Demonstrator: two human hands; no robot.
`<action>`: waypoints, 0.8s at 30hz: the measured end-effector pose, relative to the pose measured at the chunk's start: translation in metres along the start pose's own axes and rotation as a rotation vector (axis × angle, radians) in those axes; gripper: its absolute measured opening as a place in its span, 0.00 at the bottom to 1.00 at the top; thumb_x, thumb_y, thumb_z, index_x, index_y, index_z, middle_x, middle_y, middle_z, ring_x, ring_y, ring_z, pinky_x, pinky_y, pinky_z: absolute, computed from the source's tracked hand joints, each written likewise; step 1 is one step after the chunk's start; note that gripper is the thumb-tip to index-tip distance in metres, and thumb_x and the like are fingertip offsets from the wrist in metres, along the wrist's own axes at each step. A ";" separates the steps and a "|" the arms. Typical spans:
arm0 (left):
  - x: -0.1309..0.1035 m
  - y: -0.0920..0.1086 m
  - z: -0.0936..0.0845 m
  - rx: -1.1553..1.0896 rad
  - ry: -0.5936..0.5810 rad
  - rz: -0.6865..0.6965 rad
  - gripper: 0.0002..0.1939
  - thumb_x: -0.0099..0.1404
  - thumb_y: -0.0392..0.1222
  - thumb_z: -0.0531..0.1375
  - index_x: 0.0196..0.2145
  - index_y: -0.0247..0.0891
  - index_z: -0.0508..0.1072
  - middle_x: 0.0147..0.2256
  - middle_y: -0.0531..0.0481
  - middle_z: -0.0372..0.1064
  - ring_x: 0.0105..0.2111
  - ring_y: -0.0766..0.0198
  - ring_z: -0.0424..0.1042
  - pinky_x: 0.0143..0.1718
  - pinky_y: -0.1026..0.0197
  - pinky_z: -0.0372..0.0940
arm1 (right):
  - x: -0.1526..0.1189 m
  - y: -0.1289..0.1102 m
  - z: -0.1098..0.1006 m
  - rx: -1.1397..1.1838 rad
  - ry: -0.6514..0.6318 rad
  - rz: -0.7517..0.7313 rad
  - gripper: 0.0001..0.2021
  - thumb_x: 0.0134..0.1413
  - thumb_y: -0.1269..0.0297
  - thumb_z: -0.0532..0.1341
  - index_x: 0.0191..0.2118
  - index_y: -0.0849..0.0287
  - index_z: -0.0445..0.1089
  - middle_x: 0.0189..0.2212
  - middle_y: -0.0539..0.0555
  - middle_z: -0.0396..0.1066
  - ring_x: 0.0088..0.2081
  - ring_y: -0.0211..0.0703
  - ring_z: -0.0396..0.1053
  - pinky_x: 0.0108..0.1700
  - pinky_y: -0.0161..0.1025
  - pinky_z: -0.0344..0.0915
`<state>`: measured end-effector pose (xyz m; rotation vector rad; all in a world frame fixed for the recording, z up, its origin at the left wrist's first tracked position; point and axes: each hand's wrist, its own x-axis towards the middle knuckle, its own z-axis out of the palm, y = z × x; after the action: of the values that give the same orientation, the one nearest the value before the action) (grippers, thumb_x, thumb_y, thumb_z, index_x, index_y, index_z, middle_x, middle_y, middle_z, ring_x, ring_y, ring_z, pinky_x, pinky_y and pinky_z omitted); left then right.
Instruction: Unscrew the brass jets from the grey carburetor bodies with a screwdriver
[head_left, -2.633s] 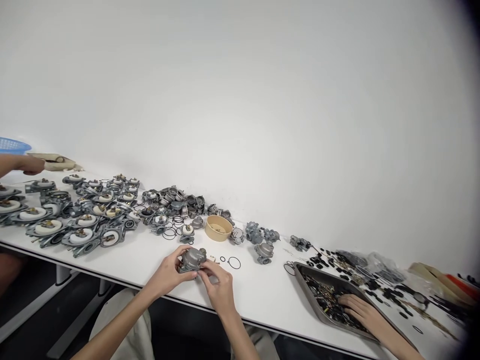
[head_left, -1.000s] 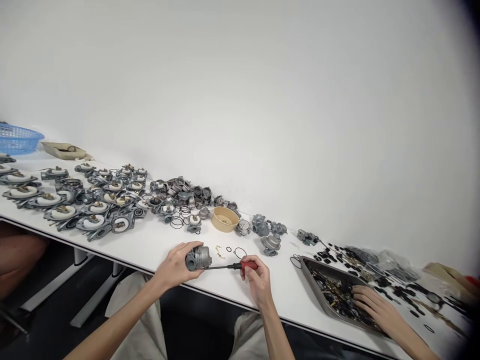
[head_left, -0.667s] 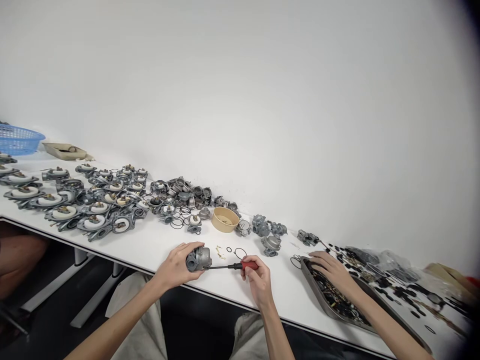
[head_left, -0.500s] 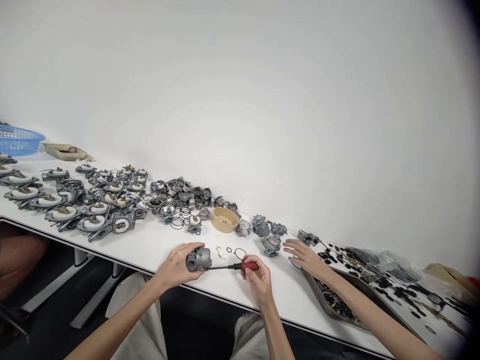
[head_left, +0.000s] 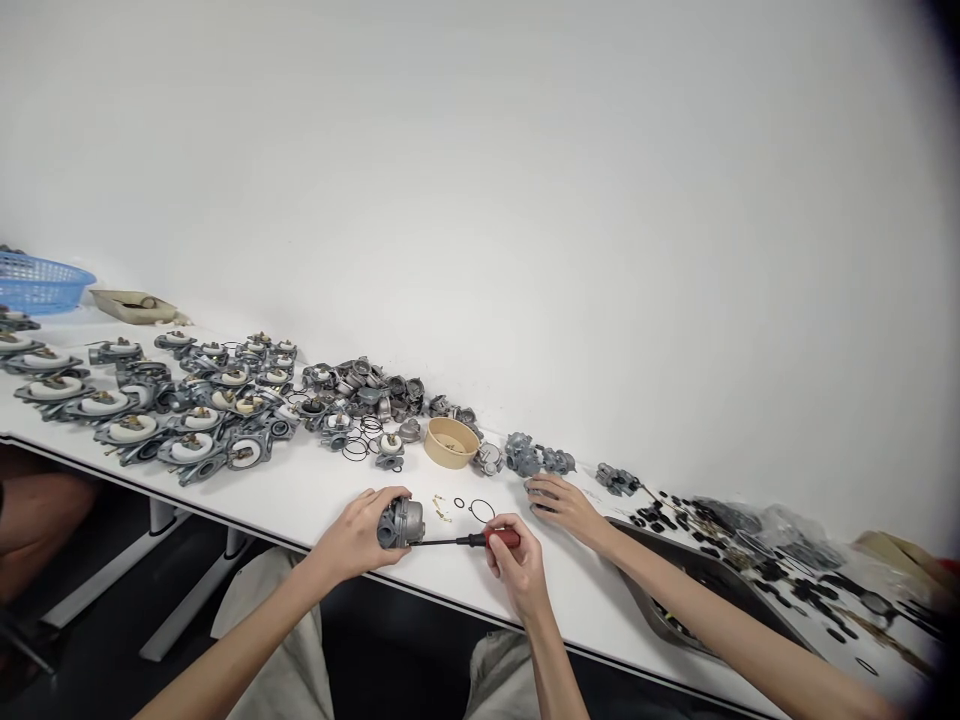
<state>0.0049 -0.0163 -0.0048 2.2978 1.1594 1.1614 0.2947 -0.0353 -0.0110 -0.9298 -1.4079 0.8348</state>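
My left hand (head_left: pixel 364 535) grips a grey metal carburetor (head_left: pixel 402 522) above the table's front edge. A red-handled screwdriver (head_left: pixel 501 539) is held in my right hand (head_left: pixel 517 565), its shaft pointing left with the tip at the carburetor's lower side. Just behind the shaft lie small brass parts (head_left: pixel 442 508), a small black ring (head_left: pixel 458 503) and a larger thin ring (head_left: pixel 482 511). To the right, another person's hand (head_left: pixel 559 503) covers most of a metal part on the table.
Many carburetor bodies with white floats (head_left: pixel 191 447) spread over the left side. A tan round bowl (head_left: pixel 450 443) stands behind the brass parts. At the right, a metal tray (head_left: pixel 649 610) lies under the other person's arm, near scattered black pieces (head_left: pixel 765 565).
The other person's hand has moved left from beside the metal part onto it. My hands keep nearly the same pose, with the screwdriver still at the carburetor.
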 end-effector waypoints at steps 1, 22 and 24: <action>0.000 0.001 0.000 0.002 -0.003 0.005 0.33 0.54 0.41 0.66 0.57 0.48 0.64 0.55 0.49 0.70 0.54 0.49 0.69 0.59 0.49 0.61 | 0.000 0.000 0.000 -0.027 0.010 0.021 0.14 0.58 0.51 0.64 0.35 0.58 0.68 0.24 0.48 0.64 0.18 0.33 0.55 0.18 0.32 0.52; 0.002 -0.005 0.002 0.008 0.006 -0.025 0.33 0.51 0.35 0.64 0.56 0.47 0.64 0.53 0.50 0.70 0.54 0.49 0.68 0.59 0.49 0.61 | 0.001 0.001 -0.002 -0.034 -0.077 0.043 0.14 0.58 0.52 0.64 0.35 0.57 0.68 0.20 0.45 0.60 0.18 0.33 0.54 0.19 0.31 0.49; 0.001 -0.005 0.003 0.012 -0.002 -0.036 0.33 0.52 0.35 0.64 0.56 0.47 0.64 0.53 0.49 0.70 0.55 0.48 0.67 0.59 0.48 0.61 | 0.002 0.003 -0.001 -0.073 -0.055 0.060 0.15 0.59 0.51 0.63 0.32 0.58 0.67 0.19 0.45 0.59 0.17 0.31 0.50 0.18 0.31 0.45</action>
<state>0.0047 -0.0117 -0.0087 2.2771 1.2054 1.1416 0.2956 -0.0324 -0.0125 -1.0154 -1.4725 0.8644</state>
